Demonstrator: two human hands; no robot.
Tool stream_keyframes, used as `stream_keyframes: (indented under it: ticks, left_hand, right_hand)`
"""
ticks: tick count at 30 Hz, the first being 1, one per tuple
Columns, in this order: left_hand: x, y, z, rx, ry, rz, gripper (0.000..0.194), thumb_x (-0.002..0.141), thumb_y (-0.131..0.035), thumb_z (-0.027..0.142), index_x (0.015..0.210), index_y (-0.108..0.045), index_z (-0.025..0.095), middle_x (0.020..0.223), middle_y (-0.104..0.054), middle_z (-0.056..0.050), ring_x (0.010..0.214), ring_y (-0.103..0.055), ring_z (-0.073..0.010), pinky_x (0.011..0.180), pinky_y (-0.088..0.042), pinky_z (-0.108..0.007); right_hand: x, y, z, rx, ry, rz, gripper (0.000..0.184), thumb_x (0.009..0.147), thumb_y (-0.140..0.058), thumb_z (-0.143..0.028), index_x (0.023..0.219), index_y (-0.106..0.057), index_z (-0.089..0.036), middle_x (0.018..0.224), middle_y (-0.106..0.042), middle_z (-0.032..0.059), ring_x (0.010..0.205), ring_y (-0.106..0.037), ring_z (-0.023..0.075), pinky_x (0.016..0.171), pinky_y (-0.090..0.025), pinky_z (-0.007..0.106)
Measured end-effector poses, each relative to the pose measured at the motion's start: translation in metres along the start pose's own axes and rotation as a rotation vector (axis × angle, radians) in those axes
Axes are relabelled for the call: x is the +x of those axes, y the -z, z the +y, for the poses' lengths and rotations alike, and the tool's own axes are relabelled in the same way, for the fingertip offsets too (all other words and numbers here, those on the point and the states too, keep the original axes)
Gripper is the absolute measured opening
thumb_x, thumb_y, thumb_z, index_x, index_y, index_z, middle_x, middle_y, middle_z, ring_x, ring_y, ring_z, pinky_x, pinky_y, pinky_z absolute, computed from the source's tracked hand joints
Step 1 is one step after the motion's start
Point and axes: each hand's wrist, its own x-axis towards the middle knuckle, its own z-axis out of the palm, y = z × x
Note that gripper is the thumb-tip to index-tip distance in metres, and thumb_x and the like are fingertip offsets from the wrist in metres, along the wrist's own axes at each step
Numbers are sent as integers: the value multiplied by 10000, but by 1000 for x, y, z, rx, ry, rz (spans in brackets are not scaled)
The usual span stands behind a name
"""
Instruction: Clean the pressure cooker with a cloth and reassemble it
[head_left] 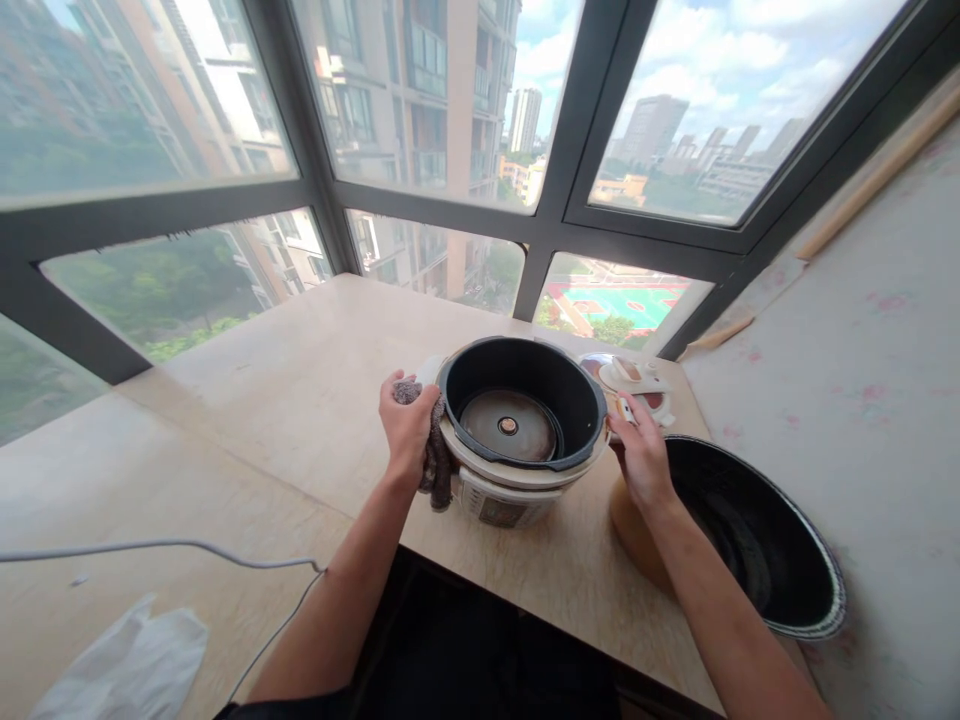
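At far left, a crumpled white tissue (124,665) lies flat on the pale marbled window ledge (262,400), near a thin white cable (187,545). The left hand (409,430) is closed on a speckled grey-brown cloth (439,455) at the left side of a round white electric cooker (506,500), which stands near the ledge's front edge. The cooker is upright and lidless, its black cavity opening upward and its control panel facing the person; being round, it shows no long axis across the rim, its central axis running vertically. The right hand (641,450) grips its right side, fingers bent narrow; holding both sides appears to steady the body. Beyond that hand lies a white lid (637,380). At far right rests a wide black-lined pot (750,540), apparently set aside to leave the cavity accessible.
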Motion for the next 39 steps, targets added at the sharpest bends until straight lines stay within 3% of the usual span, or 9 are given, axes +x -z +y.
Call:
stream_keyframes:
  ticks: [4, 8, 14, 26, 30, 35, 39]
  left_hand:
    - [0, 4, -14, -66, 11, -19, 470, 683, -730, 352, 1104, -620, 175, 972, -643, -25, 885, -619, -172, 862, -501, -296]
    - [-15, 11, -38, -173, 53, -164, 379, 761, -663, 517, 932, -614, 183, 844, -628, 1, 858, -621, -178, 847, -514, -297]
    - [-24, 16, -61, -202, 43, -167, 430, 800, -634, 551, 1055, -641, 205, 966, -694, -22, 1034, -650, -212, 942, -504, -314]
    - [32, 14, -93, -111, 169, -304, 417, 725, -663, 601, 832, -612, 201, 813, -672, -42, 906, -649, -238, 916, -518, -371]
    - [48, 17, -99, -81, 151, -358, 340, 714, -699, 532, 781, -604, 213, 794, -667, -32, 920, -641, -240, 937, -507, -366]
    - [67, 13, -104, -64, 110, -431, 307, 677, -737, 502, 732, -625, 222, 803, -696, -53, 981, -641, -277, 954, -510, -376]
    - [64, 12, -107, -68, 81, -439, 309, 721, -700, 529, 717, -625, 228, 846, -710, -73, 1053, -646, -293, 990, -501, -385]
  right_hand:
    - [0, -1, 2, 8, -42, 12, 784, 741, -743, -542, 1433, -560, -222, 1228, -697, 79, 1058, -672, 267, 957, -529, 447]
    - [-2, -4, 4, -89, 24, 59, 735, 781, -695, -575, 1416, -582, -221, 1339, -644, 91, 1228, -595, 309, 1039, -485, 479]
    - [-5, -9, 8, -140, 81, 110, 728, 817, -644, -614, 1432, -567, -232, 1429, -586, 92, 1301, -543, 308, 1104, -433, 475]
    - [-3, -2, 1, -50, -15, 21, 773, 765, -716, -566, 1451, -548, -251, 1305, -664, 79, 1132, -646, 292, 899, -554, 416]
    - [-3, -4, -8, 31, -97, 22, 827, 700, -768, -527, 1441, -548, -234, 1227, -706, 82, 1076, -679, 300, 884, -563, 431]
    - [3, -4, -12, 73, -102, 11, 774, 648, -798, -497, 1349, -610, -229, 1145, -731, 73, 1031, -693, 307, 819, -579, 428]
    - [14, -3, -10, 93, -108, -8, 751, 605, -816, -494, 1286, -637, -233, 1083, -743, 68, 1026, -692, 315, 767, -573, 412]
